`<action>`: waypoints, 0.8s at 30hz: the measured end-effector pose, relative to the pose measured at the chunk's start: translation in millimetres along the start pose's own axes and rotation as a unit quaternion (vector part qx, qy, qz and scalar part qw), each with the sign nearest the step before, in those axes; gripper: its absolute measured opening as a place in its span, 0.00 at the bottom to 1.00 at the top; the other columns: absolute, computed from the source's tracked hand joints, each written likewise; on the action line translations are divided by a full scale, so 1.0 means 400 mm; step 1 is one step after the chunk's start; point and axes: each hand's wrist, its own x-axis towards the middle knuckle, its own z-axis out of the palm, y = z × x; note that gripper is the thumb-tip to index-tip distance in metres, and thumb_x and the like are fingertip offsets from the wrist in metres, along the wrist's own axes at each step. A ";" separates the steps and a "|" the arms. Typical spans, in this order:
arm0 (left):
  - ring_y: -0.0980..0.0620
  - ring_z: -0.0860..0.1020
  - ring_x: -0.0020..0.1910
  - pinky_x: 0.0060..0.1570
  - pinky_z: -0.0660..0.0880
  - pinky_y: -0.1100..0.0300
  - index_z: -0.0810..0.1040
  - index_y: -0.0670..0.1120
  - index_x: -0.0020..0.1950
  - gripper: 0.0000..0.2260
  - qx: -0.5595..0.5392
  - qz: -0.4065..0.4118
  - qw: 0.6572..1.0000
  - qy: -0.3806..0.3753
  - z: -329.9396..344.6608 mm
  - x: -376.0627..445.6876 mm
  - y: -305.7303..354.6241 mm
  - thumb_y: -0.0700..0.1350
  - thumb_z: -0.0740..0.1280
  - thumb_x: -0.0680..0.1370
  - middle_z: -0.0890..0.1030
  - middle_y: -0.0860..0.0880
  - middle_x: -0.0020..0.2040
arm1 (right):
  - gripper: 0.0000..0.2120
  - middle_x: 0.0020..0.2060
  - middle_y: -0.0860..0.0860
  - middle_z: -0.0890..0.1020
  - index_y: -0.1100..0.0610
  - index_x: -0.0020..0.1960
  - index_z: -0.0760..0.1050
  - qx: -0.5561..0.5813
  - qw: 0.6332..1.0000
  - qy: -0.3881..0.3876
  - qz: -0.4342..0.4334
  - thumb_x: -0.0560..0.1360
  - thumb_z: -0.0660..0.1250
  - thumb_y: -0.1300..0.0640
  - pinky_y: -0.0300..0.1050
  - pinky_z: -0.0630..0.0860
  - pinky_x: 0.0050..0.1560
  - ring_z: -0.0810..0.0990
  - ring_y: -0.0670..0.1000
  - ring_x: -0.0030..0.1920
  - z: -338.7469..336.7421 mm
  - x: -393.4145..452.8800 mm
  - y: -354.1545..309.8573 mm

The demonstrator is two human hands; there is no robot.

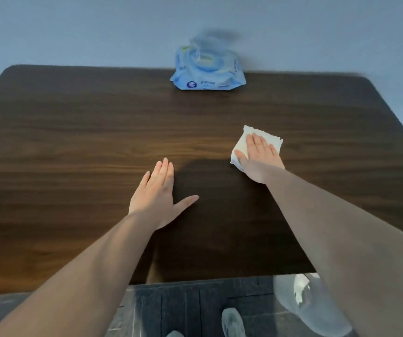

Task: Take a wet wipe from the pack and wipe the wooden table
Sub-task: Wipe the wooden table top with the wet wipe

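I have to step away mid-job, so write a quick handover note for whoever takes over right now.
Right hand: flat, palm down, pressing the white wet wipe onto the wooden table, right of centre.
Left hand: flat on the table, empty.
Wipes pack: far edge against the wall, lid open.
Done: wipe taken out and put to the surface.
Left: wipe the table. How much is already covered cannot be told.

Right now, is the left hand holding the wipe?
No, the left hand lies flat and empty on the wooden table, while the right hand presses the white wipe.
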 end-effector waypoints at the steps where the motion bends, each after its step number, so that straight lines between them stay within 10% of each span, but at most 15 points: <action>1: 0.53 0.40 0.77 0.74 0.42 0.54 0.40 0.45 0.78 0.47 0.008 0.016 1.000 -0.007 0.005 0.013 0.035 0.74 0.48 0.71 0.41 0.49 0.79 | 0.32 0.78 0.49 0.42 0.54 0.78 0.39 0.007 1.000 0.002 0.022 0.80 0.40 0.39 0.50 0.41 0.76 0.41 0.48 0.77 -0.006 -0.009 0.061; 12: 0.55 0.38 0.76 0.74 0.40 0.56 0.39 0.46 0.78 0.45 0.030 0.129 0.991 -0.024 0.046 0.143 0.427 0.73 0.49 0.71 0.39 0.51 0.78 | 0.33 0.78 0.51 0.46 0.55 0.78 0.42 0.034 0.982 0.036 0.181 0.80 0.41 0.39 0.52 0.43 0.76 0.44 0.50 0.77 -0.034 -0.084 0.596; 24: 0.53 0.35 0.75 0.74 0.38 0.51 0.35 0.45 0.76 0.46 0.103 0.131 0.984 -0.059 0.081 0.180 0.553 0.75 0.40 0.69 0.35 0.49 0.77 | 0.32 0.78 0.52 0.45 0.56 0.78 0.41 0.061 0.966 0.033 0.250 0.80 0.41 0.39 0.53 0.42 0.76 0.43 0.51 0.77 -0.043 -0.142 0.817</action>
